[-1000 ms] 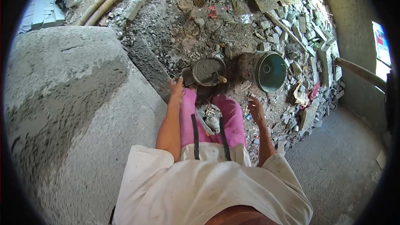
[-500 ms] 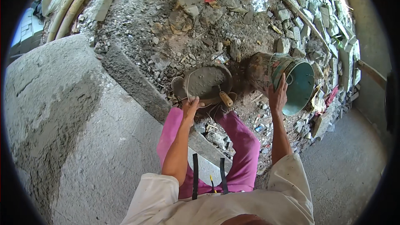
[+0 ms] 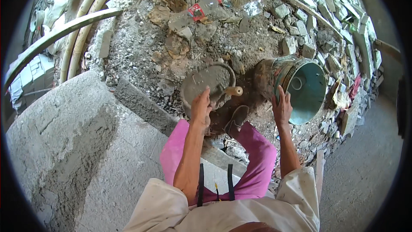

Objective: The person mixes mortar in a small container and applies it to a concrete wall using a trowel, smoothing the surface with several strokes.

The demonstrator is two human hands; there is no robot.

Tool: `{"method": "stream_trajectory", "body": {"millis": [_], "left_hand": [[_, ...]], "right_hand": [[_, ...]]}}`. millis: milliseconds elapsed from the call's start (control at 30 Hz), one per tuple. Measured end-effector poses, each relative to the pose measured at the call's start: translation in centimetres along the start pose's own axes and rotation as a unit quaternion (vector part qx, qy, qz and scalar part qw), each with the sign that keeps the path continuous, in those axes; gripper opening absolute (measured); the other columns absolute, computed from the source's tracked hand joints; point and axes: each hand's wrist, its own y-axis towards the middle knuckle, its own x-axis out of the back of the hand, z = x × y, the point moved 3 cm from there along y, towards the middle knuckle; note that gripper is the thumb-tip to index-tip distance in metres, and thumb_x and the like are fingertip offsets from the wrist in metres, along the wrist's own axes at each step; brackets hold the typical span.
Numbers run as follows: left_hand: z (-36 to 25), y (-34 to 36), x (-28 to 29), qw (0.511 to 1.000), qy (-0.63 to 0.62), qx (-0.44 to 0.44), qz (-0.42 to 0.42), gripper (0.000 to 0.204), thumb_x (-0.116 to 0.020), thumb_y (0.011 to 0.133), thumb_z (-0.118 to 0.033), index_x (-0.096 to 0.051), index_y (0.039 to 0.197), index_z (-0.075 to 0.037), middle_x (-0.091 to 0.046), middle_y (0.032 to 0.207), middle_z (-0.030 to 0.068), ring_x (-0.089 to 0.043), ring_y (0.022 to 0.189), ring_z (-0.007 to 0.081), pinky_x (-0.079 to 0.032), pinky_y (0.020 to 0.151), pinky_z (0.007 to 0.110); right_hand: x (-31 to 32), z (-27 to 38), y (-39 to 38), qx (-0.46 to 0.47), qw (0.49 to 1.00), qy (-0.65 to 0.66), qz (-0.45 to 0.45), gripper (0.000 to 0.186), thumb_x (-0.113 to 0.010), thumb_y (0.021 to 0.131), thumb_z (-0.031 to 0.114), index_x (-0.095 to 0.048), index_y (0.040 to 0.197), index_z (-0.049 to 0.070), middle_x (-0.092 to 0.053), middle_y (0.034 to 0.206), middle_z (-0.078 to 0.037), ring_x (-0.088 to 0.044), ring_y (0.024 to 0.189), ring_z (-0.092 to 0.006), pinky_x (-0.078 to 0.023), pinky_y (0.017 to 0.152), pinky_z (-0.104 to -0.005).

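Note:
My left hand (image 3: 201, 107) is closed on the near rim of a bucket of grey mortar (image 3: 187, 101). Its fingers reach in over the wet mortar (image 3: 201, 79). A trowel lies in that bucket with its wooden handle (image 3: 234, 90) sticking out over the right rim; the mortar and rim hide most of its blade. To the right, a teal bucket (image 3: 316, 87) rests on its side with its mouth toward me. My right hand (image 3: 282, 105) grips the left edge of that mouth, thumb and fingers about the rim. My right shoe (image 3: 238, 117) stands between the two buckets.
Rubble and broken tile (image 3: 332, 30) are heaped at the right. A plastic bottle (image 3: 195, 13) lies on the dirt ahead. Long pipes (image 3: 81, 30) run at the far left. A concrete slab (image 3: 133, 146) with a damp mortar patch (image 3: 81, 159) spreads to my left.
The mortar bucket has shifted left, uncovering my right shoe, and the trowel handle now points right. My left hand has moved up over its rim. My right hand stays on the teal bucket.

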Motion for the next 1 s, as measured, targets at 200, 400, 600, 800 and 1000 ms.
{"method": "stream_trajectory", "body": {"millis": [200,400,600,800,1000], "left_hand": [[-4.6,4.0,-1.1,0.998,0.026,-0.056,0.027,0.023,-0.069,0.09,-0.032,-0.057,0.079,-0.016,-0.04,0.062,-0.0066,-0.044,0.059,0.0105,-0.05,0.076,0.035],[-7.4,9.8,-2.3,0.989,0.023,-0.111,0.096,0.026,-0.065,0.094,-0.033,-0.056,0.081,-0.011,-0.039,0.061,-0.0046,-0.043,0.057,0.0108,-0.052,0.078,0.038],[-5.6,12.9,1.5,0.977,0.063,-0.192,0.071,0.028,-0.052,0.1,-0.027,-0.056,0.105,0.0,-0.044,0.066,-0.0006,-0.05,0.057,0.0099,-0.057,0.066,0.029],[-2.1,24.1,11.3,0.856,0.25,-0.426,-0.154,0.04,-0.053,0.101,-0.031,-0.05,0.129,-0.002,-0.058,0.093,0.0037,-0.056,0.074,0.0118,-0.052,0.071,0.031],[-1.7,23.8,8.8,0.792,0.316,-0.47,-0.228,0.063,-0.051,0.099,-0.044,-0.039,0.141,0.002,-0.049,0.135,0.0254,-0.048,0.123,0.038,-0.041,0.101,0.043]], "right_hand": [[0.6,-0.1,-0.1,0.025,0.999,-0.007,-0.021,0.057,-0.069,0.087,0.019,-0.046,0.139,0.019,-0.056,0.11,-0.017,-0.062,0.09,-0.0368,-0.054,0.069,-0.0439],[0.3,0.2,-0.2,-0.012,1.0,0.024,0.0,0.063,-0.07,0.087,0.019,-0.041,0.143,0.017,-0.057,0.117,-0.021,-0.063,0.097,-0.0364,-0.054,0.072,-0.0418],[0.2,-3.3,0.9,-0.172,0.896,0.389,-0.131,0.063,-0.065,0.094,0.031,-0.037,0.148,0.013,-0.057,0.127,-0.014,-0.062,0.1,-0.0235,-0.051,0.075,-0.0308],[-7.4,-21.2,5.2,-0.009,0.999,0.021,-0.032,0.072,-0.07,0.086,0.034,-0.039,0.144,0.006,-0.051,0.134,-0.022,-0.059,0.109,-0.0311,-0.05,0.093,-0.0398],[-15.4,-23.1,7.4,0.003,0.987,-0.159,0.033,0.082,-0.078,0.071,0.043,-0.046,0.138,0.008,-0.049,0.139,-0.019,-0.055,0.119,-0.0359,-0.043,0.1,-0.0442]]}}
